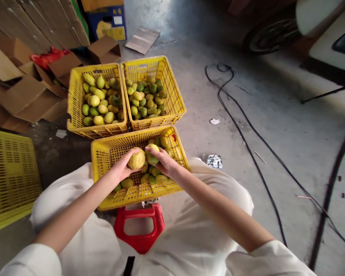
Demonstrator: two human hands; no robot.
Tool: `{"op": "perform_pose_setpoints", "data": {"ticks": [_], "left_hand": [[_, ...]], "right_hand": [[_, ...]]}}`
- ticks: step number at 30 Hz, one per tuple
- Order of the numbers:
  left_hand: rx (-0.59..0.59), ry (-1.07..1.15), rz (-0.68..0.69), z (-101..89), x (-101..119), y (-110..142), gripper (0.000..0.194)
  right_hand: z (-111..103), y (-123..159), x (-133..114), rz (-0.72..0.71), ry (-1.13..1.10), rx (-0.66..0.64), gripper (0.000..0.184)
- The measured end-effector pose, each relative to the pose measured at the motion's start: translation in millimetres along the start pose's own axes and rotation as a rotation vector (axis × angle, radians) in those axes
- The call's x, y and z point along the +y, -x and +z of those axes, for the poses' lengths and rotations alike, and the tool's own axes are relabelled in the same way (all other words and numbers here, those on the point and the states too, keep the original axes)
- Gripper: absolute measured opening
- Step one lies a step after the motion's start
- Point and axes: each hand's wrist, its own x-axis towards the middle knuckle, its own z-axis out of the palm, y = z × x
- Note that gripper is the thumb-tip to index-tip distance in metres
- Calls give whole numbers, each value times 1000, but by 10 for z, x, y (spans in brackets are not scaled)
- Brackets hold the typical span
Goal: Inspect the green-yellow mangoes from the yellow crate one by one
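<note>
My left hand (123, 165) is closed around a roundish, mottled yellow fruit (137, 159). Close beside it, my right hand (162, 158) grips a green fruit with a yellow top (152, 154), thumb lying across it. I cannot tell the exact kind of fruit. Both hands are over the near yellow plastic crate (103, 153), which stands between my knees. More yellow and green fruit (161, 179) lies in that crate, mostly toward its right side and near edge; my hands and forearms hide some of it.
Two more yellow crates, a left one (74, 90) and a right one (174, 92), hold fruit just beyond. Cardboard boxes (31, 96) lie at left above another yellow crate (11, 176). A red plastic frame (139, 234) sits between my legs. Black cables (247, 130) cross the floor.
</note>
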Motion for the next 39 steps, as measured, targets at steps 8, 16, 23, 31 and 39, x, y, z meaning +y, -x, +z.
{"op": "perform_pose_setpoints", "data": {"ticks": [8,16,23,31,39], "left_hand": [[45,71,-30,-12,25,-47,28],[61,95,-57,-54,-10,-104,41],[24,21,-17,-19,-4,-67,10],[-25,-44,78,-56,0,-55,18],[79,24,61,17,62,-11,18]], "right_hand": [[-34,-25,-34,50,-1,77,42],[-17,30,-65,-48,14,-35,60],[27,61,-40,8,-35,-23,76],[8,53,-37,-8,-17,-71,52],[13,50,-23,-33,-20,-30,39]]}}
